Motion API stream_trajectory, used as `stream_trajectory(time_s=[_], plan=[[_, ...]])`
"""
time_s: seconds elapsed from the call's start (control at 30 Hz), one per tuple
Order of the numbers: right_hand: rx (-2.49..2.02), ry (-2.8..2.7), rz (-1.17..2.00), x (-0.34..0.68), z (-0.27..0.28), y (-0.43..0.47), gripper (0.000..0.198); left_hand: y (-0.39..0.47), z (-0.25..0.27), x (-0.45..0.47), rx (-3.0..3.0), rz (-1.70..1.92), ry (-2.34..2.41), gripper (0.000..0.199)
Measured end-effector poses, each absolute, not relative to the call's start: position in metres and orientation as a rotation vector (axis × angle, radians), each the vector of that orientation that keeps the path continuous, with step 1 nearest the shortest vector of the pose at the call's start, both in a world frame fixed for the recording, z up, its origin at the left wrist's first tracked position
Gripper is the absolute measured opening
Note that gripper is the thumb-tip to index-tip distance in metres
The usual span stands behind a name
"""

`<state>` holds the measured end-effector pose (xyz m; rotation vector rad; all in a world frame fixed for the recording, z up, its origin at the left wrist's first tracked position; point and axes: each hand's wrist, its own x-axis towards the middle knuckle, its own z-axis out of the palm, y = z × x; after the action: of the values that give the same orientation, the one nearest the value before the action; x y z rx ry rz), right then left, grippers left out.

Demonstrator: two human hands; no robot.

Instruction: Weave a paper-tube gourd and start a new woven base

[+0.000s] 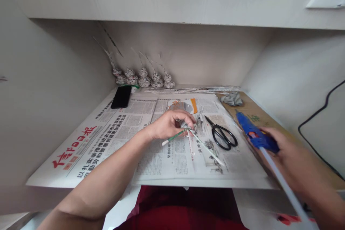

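My left hand is closed around a small wound piece of rolled newspaper, partly hidden by the fingers. From it stick out a green-and-white paper strand on the left and a pale paper strand running down to the right. On the right, my right hand grips a blue glue gun, its nozzle tilted up and left. A long translucent glue stick comes out of its rear. Black-handled scissors lie partly open between my hands.
Several gourd-shaped coiled paper pieces stand along the back, left of long paper rods. A black phone lies on the newspaper. A crumpled grey cloth rests on cardboard. A black cable hangs at right.
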<state>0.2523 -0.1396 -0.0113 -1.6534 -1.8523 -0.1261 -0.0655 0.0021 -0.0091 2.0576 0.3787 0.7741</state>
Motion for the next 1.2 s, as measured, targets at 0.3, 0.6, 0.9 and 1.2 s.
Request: stream_trajectory(time_s=[0.3,0.6,0.9,1.2], plan=[[-1.925,-1.999,-0.579,0.355,-0.043,-0.102,0.036,0.003,-0.009,-0.066,2.044,0.767,0.404,0.015],[-1.491,-1.895,0.171,0.158,-0.006,-0.112,0.016,0.000,-0.013,-0.062,1.947,0.831,0.462,0.018],[-1.454,-1.568,0.378,0.111,-0.014,-0.082,0.017,0.000,-0.013,-0.060,1.742,0.886,0.599,0.029],[-1.430,-1.552,0.433,0.103,-0.005,-0.060,0.023,0.009,-0.019,-0.063,1.766,1.096,0.644,0.026]])
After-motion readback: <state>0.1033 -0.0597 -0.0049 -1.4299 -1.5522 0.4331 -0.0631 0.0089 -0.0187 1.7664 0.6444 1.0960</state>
